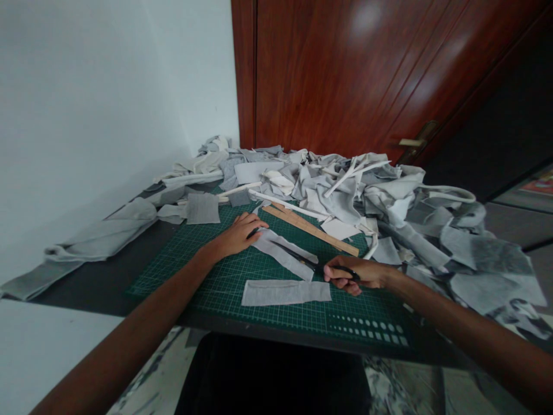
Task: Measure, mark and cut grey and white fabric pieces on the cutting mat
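Scissors, black-handled with long dark blades point(298, 256), in right hand point(352, 274), fingers wrapped round the handles; blades point to 10 o'clock, lying along a light-grey, uneven fabric strip point(270, 238). Clock centred on that strip, 12 away from person. Left hand point(242, 231) at strip's 10 o'clock end, fingers close together, touching it; small dark item point(253, 232) by the thumb, too small to identify. Can't tell if left fingers pinch the cloth. Strip sits mid-mat, on green gridded cutting mat point(207, 271), itself on dark flat surface point(158, 242). Second light-grey fabric strip, straighter point(285, 293), flat at 6 o'clock, near the first. Tan wooden ruler-like strips point(313, 230) at 1 o'clock. Squarish grey fabric piece point(203, 208) at 10 o'clock. Big heap of grey and off-white fabric scraps point(341, 187) from 11 to 3 o'clock. Reddish-brown wooden door point(324, 69) behind, 12 to 1.
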The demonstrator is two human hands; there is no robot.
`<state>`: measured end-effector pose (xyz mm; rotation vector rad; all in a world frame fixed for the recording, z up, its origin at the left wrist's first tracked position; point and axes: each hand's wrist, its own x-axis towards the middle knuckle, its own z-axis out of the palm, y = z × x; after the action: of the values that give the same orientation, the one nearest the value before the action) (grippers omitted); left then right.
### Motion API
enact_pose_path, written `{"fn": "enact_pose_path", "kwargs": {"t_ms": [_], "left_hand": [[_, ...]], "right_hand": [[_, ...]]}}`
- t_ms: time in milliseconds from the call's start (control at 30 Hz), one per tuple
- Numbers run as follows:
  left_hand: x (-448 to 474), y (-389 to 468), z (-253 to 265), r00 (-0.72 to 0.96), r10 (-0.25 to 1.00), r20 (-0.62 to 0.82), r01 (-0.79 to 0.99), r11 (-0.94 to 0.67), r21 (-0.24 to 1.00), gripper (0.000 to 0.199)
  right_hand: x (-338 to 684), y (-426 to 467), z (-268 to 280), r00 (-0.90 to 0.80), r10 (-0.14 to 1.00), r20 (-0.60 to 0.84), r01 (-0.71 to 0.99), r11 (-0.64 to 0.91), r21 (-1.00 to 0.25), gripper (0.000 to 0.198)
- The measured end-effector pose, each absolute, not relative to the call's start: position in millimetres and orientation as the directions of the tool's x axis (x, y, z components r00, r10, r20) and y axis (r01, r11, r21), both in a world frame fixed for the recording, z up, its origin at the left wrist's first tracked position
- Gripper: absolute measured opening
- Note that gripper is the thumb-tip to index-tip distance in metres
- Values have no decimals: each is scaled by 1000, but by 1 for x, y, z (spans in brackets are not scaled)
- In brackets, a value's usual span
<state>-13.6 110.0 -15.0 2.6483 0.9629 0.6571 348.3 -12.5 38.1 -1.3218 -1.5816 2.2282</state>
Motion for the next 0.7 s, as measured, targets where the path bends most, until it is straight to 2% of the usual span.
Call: {"fn": "enact_pose_path", "kwargs": {"t_ms": [700], "left_hand": [[-13, 108, -12, 675, 665, 321, 559, -744, 366, 34]], "right_hand": [[346, -13, 39, -590, 540, -601, 401, -450, -798, 67]]}}
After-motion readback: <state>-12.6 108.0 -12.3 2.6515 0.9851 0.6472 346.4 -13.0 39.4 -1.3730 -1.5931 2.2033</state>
